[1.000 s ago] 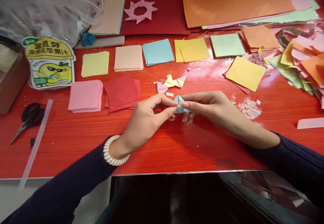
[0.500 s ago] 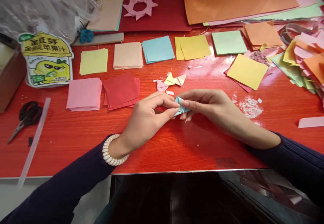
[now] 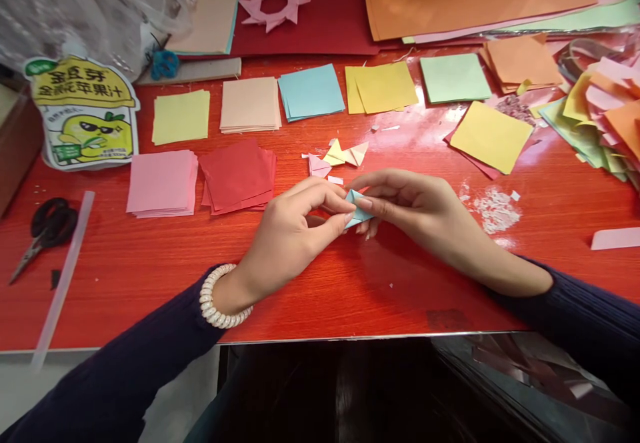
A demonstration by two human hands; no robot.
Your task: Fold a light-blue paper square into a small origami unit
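A small folded piece of light blue paper point(image 3: 359, 217) is pinched between my two hands, over the red table. My left hand point(image 3: 305, 223) grips its left side with thumb and forefinger. On its right side, the thumb of my right hand point(image 3: 415, 203) presses the top face, with other fingers behind and below. The fingers partly cover the paper's folds. Just beyond the hands lie small folded paper pieces: a pink one point(image 3: 319, 165), a yellow one point(image 3: 335, 154) and a cream one point(image 3: 357, 154).
Stacks of square paper, among them red point(image 3: 239, 177), pink point(image 3: 161, 185) and blue point(image 3: 312, 92), lie across the table point(image 3: 310, 296). Black scissors point(image 3: 46, 229) and a translucent stick point(image 3: 64, 279) are at left. A pink paper ring point(image 3: 253, 5) rests at the back. Paper scraps point(image 3: 595, 116) heap at right.
A crease across the light blue paper's face now looks less visible, its lower part flatter. Both hands keep their pinch in nearly the same place. The view has shifted slightly.
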